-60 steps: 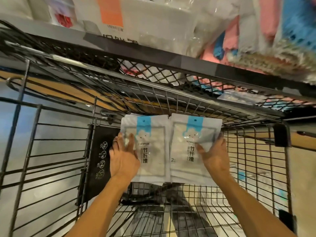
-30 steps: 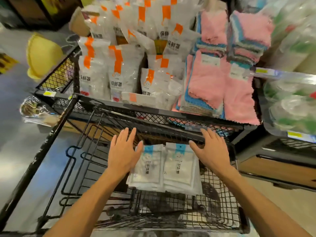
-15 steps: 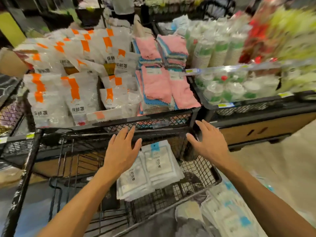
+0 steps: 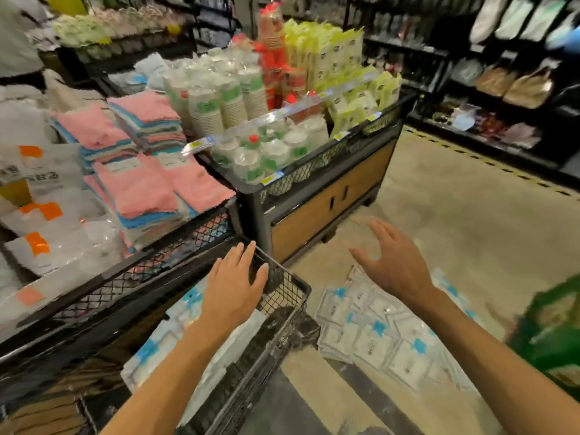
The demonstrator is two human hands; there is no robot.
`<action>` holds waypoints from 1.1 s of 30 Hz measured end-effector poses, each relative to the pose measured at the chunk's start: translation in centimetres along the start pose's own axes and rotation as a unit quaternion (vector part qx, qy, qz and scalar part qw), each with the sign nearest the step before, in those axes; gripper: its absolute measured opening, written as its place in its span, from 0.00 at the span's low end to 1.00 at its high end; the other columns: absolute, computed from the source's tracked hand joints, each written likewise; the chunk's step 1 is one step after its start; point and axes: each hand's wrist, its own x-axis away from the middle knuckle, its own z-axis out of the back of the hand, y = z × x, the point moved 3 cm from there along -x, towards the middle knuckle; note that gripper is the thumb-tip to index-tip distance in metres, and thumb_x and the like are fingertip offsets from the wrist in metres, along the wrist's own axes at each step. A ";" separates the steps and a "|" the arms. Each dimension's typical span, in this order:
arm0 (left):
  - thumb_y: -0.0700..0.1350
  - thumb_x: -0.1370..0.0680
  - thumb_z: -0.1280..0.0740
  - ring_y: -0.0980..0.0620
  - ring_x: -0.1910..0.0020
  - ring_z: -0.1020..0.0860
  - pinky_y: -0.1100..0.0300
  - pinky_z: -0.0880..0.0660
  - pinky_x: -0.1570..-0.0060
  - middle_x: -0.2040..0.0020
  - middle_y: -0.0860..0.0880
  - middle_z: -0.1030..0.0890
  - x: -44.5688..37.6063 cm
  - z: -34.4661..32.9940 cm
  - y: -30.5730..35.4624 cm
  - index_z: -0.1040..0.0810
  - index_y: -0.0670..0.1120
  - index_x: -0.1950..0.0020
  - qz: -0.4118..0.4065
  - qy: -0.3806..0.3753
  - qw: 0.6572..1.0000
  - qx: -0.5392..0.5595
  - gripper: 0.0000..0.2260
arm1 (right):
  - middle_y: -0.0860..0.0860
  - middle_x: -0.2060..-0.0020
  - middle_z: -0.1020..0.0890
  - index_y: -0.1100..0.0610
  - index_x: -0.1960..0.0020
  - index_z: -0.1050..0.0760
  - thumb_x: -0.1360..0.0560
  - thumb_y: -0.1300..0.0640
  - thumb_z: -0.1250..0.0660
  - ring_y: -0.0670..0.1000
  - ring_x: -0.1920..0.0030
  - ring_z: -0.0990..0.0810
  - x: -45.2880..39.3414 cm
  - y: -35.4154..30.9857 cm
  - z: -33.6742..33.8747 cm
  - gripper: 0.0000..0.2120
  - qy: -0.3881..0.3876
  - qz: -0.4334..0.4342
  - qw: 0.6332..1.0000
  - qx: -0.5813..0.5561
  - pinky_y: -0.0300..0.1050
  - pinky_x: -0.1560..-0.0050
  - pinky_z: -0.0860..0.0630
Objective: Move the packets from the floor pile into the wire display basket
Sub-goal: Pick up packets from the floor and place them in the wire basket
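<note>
Packets in the wire basket (image 4: pixel 282 296) half hidden under the left hand (image 4: pixel 233 290); print blurred.

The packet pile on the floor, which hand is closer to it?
Right. The right hand hovers open directly above the floor pile; the left hand is off to its left, over the wire basket.

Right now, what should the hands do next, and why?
Probably lower the right hand onto the floor pile and grip some packets. Both hands look open, holding nothing; the left hand hangs over the wire basket, which already holds packets, while many remain on the floor.
</note>
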 end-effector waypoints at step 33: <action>0.55 0.16 0.42 0.42 0.25 0.32 0.43 0.38 0.24 0.24 0.42 0.30 -19.4 -28.2 19.7 0.38 0.42 0.20 -0.154 -0.217 0.955 -0.134 0.28 | 0.53 0.18 0.39 0.53 0.17 0.44 0.21 0.31 0.43 0.55 0.18 0.43 4.5 33.5 -7.8 0.40 -0.076 -0.381 0.921 -0.009 0.55 0.18 0.45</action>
